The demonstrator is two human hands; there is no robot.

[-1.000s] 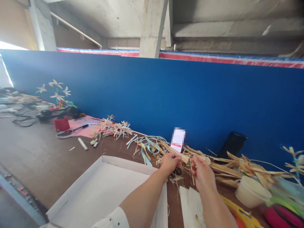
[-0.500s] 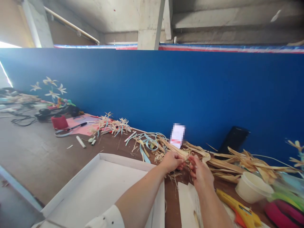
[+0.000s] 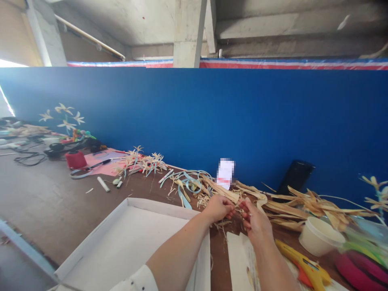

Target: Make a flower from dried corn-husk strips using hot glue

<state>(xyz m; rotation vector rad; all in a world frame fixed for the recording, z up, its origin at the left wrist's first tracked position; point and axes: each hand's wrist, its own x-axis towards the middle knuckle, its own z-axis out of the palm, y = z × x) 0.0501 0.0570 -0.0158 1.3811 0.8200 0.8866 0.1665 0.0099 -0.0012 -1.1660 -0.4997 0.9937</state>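
My left hand (image 3: 218, 208) and my right hand (image 3: 255, 219) meet over a heap of dried husk strips (image 3: 291, 208) along the blue partition. Both hands are closed, each pinching an end of a thin dry husk piece (image 3: 237, 205) held between them. Loose straw scraps (image 3: 223, 224) lie under the hands on the brown table (image 3: 57, 206). A shallow white box lid (image 3: 127, 242) sits just left of my left forearm.
A white cup (image 3: 321, 241) and a yellow glue gun (image 3: 306, 268) lie to the right. Pale blue ribbon strips (image 3: 189, 184), small straw flowers (image 3: 145, 161), a red spool (image 3: 75, 159) and a black phone (image 3: 295, 178) leaning on the blue partition (image 3: 194, 117) sit further back.
Both hands drew closer together and slightly toward me, now pinching the same husk piece. The view shifted a little.
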